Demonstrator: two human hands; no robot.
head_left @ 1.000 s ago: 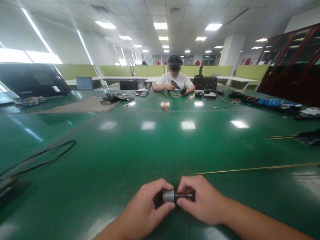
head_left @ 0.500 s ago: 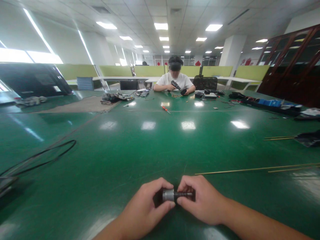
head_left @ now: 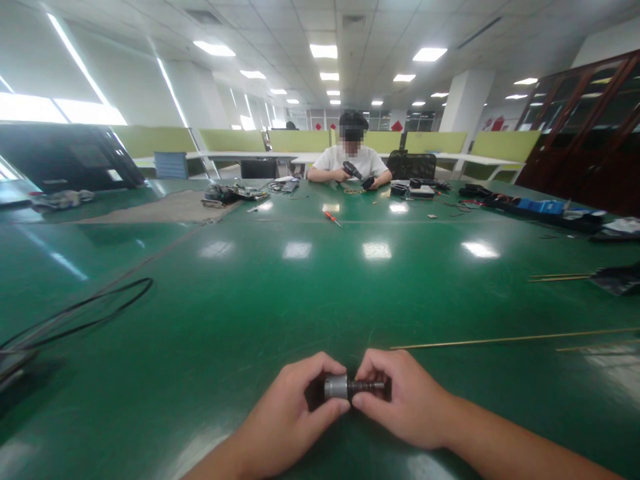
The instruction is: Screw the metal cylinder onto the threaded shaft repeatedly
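Note:
My left hand is closed around a short silver metal cylinder, thumb below and index finger above. From the cylinder's right end sticks out a dark shaft with a coil spring round it. My right hand pinches at this spring shaft close to the cylinder, thumb at the near side and fingers at the far side. The whole part lies sideways, just over the green table. Its underside and the finger contacts behind it are partly hidden.
Thin brass rods lie right of my hands. A black cable loop is at left. An orange-handled screwdriver lies further off. Across the table a person holds a dark tool. Blue boxes and black items sit far right.
Both hands stay nearly in place. My right fingertips have shifted very slightly left, and the spring's coils show more clearly beside the cylinder.

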